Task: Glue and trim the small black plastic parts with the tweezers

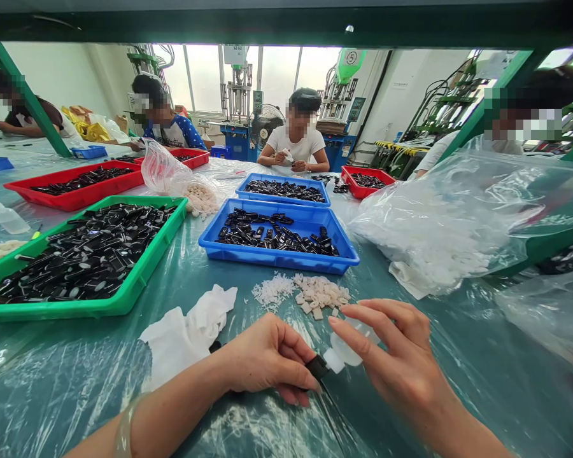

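My left hand [277, 362] pinches a small black plastic part [318, 367] between thumb and fingers, low in the middle of the view. Just right of that part is a translucent squeeze bottle [356, 343], its white cap pointing toward the part. Over the bottle, my right hand [396, 356] has its fingers stretched out and apart; it hides some of the bottle. Beyond the hands lie a heap of beige pieces [322, 292] and a smaller heap of whitish translucent bits [273, 289]. A crumpled white cloth [186, 331] lies behind my left forearm.
Plastic sheeting covers the green table [100, 381]. Black parts fill a blue tray [279, 259] ahead and a green tray [124, 296] at left. A large clear bag [439, 216] of white pieces stands right. Several co-workers sit around, one person [293, 137] opposite. A green beam [286, 25] crosses overhead.
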A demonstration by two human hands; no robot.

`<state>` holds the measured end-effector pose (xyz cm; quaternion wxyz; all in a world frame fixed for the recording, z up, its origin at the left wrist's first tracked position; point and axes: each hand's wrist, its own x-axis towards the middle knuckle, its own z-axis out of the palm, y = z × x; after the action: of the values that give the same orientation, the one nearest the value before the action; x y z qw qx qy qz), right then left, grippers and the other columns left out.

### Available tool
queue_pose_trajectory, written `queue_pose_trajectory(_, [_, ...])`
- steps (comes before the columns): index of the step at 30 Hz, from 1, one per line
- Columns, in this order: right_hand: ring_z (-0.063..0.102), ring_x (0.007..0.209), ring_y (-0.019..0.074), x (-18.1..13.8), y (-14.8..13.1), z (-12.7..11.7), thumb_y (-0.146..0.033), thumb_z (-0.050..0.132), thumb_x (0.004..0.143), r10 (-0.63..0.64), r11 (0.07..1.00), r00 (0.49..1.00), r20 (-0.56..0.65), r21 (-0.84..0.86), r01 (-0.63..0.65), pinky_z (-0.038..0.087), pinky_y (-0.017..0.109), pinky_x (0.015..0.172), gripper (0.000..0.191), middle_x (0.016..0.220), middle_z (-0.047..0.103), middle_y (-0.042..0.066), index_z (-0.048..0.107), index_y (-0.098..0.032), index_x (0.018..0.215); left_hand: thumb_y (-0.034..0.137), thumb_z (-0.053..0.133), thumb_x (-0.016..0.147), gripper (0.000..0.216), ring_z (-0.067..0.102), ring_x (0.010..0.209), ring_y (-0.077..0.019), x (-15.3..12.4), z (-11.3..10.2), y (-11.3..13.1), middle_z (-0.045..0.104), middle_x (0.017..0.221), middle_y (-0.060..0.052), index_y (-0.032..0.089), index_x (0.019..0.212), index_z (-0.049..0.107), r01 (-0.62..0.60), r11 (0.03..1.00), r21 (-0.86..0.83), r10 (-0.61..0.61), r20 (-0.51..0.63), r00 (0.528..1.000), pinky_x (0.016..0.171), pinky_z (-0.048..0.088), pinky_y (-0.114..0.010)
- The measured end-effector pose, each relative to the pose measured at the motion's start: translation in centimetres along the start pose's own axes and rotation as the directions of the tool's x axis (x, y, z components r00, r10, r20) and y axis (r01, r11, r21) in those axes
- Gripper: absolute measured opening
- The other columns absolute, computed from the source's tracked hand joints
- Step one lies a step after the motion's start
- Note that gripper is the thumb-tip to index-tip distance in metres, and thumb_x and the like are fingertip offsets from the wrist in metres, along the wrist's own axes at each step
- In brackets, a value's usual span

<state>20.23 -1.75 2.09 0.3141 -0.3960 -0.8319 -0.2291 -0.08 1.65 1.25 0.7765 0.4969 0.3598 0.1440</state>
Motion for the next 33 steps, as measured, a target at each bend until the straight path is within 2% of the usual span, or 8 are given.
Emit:
queue_pose_trajectory(4, [0.054, 0.096, 0.0215, -0.31, -0.04, 0.13, -0.007, 0.043, 0.087, -0.007, 1.0, 0.999, -0.04, 0.002, 0.007, 0.035, 0.043, 0.086, 0.027, 0.093, 0.065, 0.005, 0.062, -0.024, 0.096, 0.025, 0.076, 0.054, 0.029, 0.063, 0.057, -0.0137, 0.12, -0.04, -0.1, 0.067, 0.068, -0.008, 0.009, 0.078, 0.07, 0.01, 1.0, -0.005, -0.01, 0.003, 1.0, 0.05, 0.048, -0.019])
queue_pose_trajectory(16, [0.052, 0.096, 0.0225, -0.4, -0.28, 0.34, -0.011, 0.043, 0.09, 0.002, 1.0, 1.0, -0.031, -0.006, -0.002, 0.034, 0.044, 0.085, 0.024, 0.095, 0.066, 0.006, 0.062, -0.023, 0.099, 0.019, 0.073, 0.054, 0.025, 0.063, 0.055, -0.0126, 0.01, 0.29, 0.08, 0.067, 0.068, -0.008, 0.007, 0.076, 0.068, 0.034, 0.999, -0.023, -0.034, 0.01, 0.999, 0.048, 0.048, -0.017])
queue_pose_trajectory(28, [0.053, 0.093, 0.0227, -0.07, -0.59, 0.34, -0.007, 0.039, 0.09, 0.001, 1.0, 1.0, -0.02, -0.024, -0.001, 0.034, 0.044, 0.082, 0.028, 0.093, 0.067, 0.007, 0.062, -0.02, 0.098, 0.019, 0.073, 0.054, 0.026, 0.063, 0.054, -0.0125, 0.17, 0.34, -0.15, 0.066, 0.067, -0.008, 0.007, 0.076, 0.067, 0.045, 0.999, -0.027, -0.044, 0.02, 0.999, 0.047, 0.048, -0.016])
queue_pose_trajectory(33, [0.053, 0.09, 0.0225, -0.04, -0.65, 0.54, -0.004, 0.042, 0.087, 0.038, 0.998, 0.998, -0.043, -0.044, -0.04, 0.035, 0.041, 0.078, 0.029, 0.09, 0.067, 0.006, 0.063, -0.021, 0.095, 0.019, 0.073, 0.054, 0.024, 0.063, 0.054, -0.0125, 0.1, 0.38, -0.05, 0.067, 0.068, -0.009, 0.007, 0.074, 0.068, 0.045, 0.998, -0.036, -0.044, 0.022, 0.999, 0.047, 0.048, -0.017])
